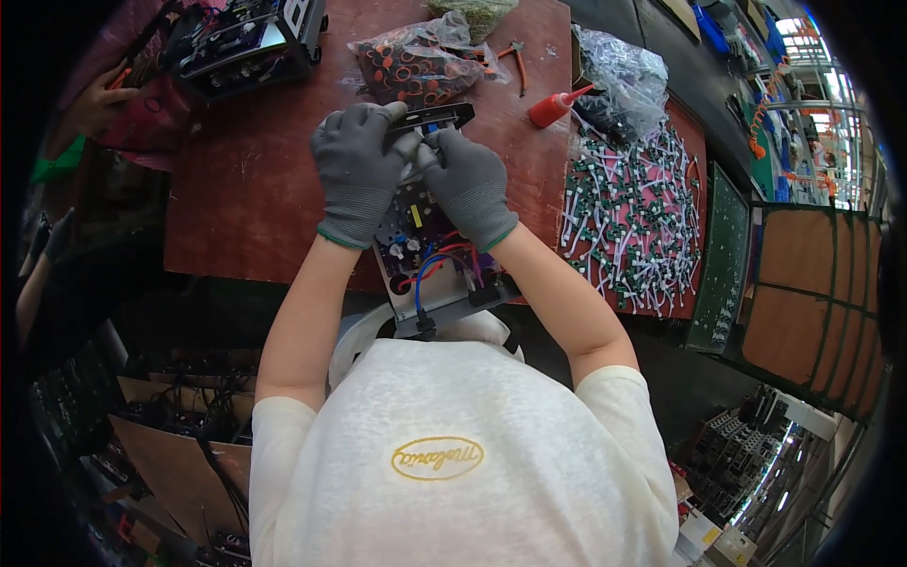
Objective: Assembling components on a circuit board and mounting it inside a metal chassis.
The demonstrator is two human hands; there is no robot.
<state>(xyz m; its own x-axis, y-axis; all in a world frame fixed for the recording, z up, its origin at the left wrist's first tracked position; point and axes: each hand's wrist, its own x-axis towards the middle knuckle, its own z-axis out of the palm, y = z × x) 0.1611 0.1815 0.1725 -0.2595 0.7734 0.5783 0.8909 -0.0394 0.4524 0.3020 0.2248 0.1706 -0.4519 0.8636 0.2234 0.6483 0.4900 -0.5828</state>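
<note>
Where bagged in clear plastic on the desk (250, 213), visible as orange-and-black rings in a middle bag (411, 71) and green bits in a far bag (487, 11) (contents of the right-hand bag (624, 66) unclear). Bare red surface to the left; small wired boards (633, 217) heaped to the right. Reaching past the near edge: metal electronic unit (449, 304), blue and red wires (430, 266) attached. At its far end, black panel (453, 115) beside left hand (357, 161) and right hand (468, 180), fingers bunched, exact pinch impossible to tell.
</note>
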